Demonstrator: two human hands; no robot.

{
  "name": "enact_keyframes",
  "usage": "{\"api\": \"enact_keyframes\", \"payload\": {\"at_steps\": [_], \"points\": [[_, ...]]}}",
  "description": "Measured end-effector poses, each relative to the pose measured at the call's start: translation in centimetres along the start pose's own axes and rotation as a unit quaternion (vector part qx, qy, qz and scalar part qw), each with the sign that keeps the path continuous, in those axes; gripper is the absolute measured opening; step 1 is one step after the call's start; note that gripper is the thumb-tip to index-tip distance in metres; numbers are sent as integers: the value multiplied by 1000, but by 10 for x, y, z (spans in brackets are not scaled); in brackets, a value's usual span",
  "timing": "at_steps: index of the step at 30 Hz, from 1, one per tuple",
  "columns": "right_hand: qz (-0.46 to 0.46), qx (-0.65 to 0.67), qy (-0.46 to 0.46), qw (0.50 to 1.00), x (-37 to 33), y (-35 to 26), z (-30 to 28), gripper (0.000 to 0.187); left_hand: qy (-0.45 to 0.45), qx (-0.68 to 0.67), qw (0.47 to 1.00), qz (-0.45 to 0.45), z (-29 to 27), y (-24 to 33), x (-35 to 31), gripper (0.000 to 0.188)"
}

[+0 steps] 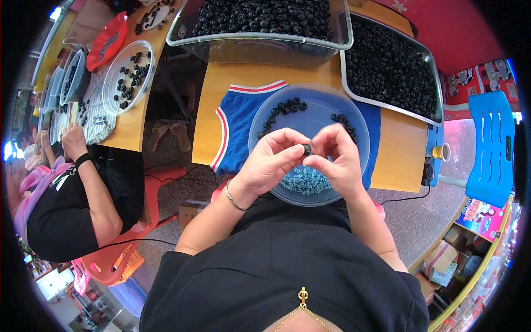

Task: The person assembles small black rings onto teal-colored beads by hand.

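Observation:
Over a round translucent basin (pixel 326 95), my left hand (pixel 265 160) pinches a small round black plastic part (pixel 307 149) between thumb and fingertips. My right hand (pixel 340 160) is closed in a pinch right beside that part; whatever lies between its fingertips is too small to make out. Below my hands, a heap of small teal-and-white pieces (pixel 305 183) lies at the near side of the basin. More black parts (pixel 287 106) form a curved row along the basin's far left, and another cluster (pixel 345 123) sits at its right side.
A clear bin (pixel 260 36) and a metal tray (pixel 390 69), both full of black parts, stand behind the basin. Blue cloth (pixel 238 122) lies under it on the table (pixel 207 127). A co-worker (pixel 72 205) sits at left by a round lid (pixel 130 77). A blue chair (pixel 489 149) stands at right.

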State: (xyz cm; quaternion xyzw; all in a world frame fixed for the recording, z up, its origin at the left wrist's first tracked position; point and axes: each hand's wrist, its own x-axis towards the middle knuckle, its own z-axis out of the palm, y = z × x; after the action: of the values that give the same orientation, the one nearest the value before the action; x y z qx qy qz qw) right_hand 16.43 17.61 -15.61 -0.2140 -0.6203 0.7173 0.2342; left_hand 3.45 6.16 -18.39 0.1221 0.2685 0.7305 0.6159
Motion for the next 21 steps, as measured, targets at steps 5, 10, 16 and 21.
{"api": "enact_keyframes", "payload": {"at_steps": [5, 10, 16, 21], "points": [[-82, -201, -134, 967, 6, -9, -7, 28, -1, 16, 998, -61, -4, 12, 1, 33], [-111, -213, -120, 963, 2, -9, -3, 24, -68, 16, 992, -106, -9, 21, 2, 39], [-129, -241, -97, 957, 2, -10, 1, 22, -87, 33, 989, -111, -9, 28, 7, 42], [-128, -204, -44, 970, 2, -7, 0, 33, -59, 126, 987, -81, 10, 44, 14, 39]]}}
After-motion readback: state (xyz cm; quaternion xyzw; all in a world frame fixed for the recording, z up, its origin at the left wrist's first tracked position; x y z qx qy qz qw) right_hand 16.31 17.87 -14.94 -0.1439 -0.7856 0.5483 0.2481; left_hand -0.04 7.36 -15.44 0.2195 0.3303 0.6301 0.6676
